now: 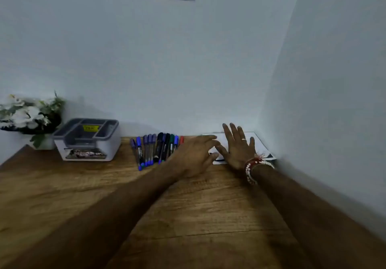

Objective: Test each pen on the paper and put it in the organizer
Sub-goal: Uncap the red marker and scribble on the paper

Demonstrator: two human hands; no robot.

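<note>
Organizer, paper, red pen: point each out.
organizer (87, 141), head view, on its front wall.
paper (257, 141), head view, bare far right corner.
red pen (181, 139), head view, on its cap end.

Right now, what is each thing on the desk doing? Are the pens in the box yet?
Grey and white plastic organizer: upright, its compartments look empty.
Row of coloured pens: lying side by side on the wooden desk, capped as far as I can tell.
White paper sheet: flat in the corner.
Right hand: open, flat on the paper.
Left hand: beside the pens, grip unclear.
White flower plant: standing behind the organizer.
</note>
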